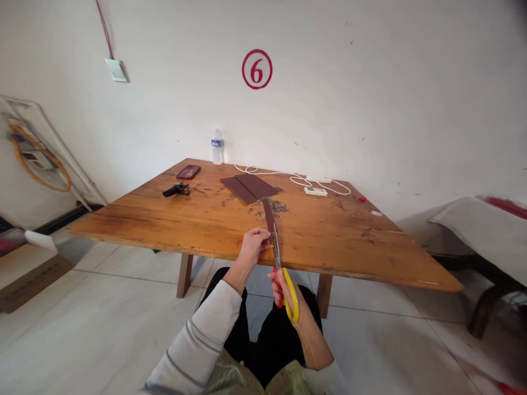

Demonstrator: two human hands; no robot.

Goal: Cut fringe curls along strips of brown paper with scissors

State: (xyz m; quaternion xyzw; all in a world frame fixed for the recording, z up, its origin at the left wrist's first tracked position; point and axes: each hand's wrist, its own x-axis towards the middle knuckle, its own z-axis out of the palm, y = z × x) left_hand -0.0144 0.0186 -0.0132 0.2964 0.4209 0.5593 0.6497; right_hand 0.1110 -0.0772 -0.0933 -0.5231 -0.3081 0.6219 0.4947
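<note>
Cutting work at a wooden bench [337, 241], viewed from the wearer's head. The left hand [252, 247] pinches the near part of a dark red strip [268, 214] between thumb and fingers; the strip extends forward from the fingertips over the bench. The right hand [290, 296], nearer the body and just past the bench edge, is closed around the red and yellow handles of the scissors [277, 253]. The blades point away from the body and lie along the strip's right side, close beside the left fingertips; how far they are parted is too fine to tell.

Directly beyond the hands, small clippings [280, 207] lie scattered around the strip's far end, suggesting that a fair amount of cutting is done. The strip itself appears only partly worked, with a good length uncut. Farther out and slightly left of the hands, dark red sheets [247, 186] lie flat, seemingly material not yet cut up. Well beyond, to the right, lies a white cable [294, 176].
</note>
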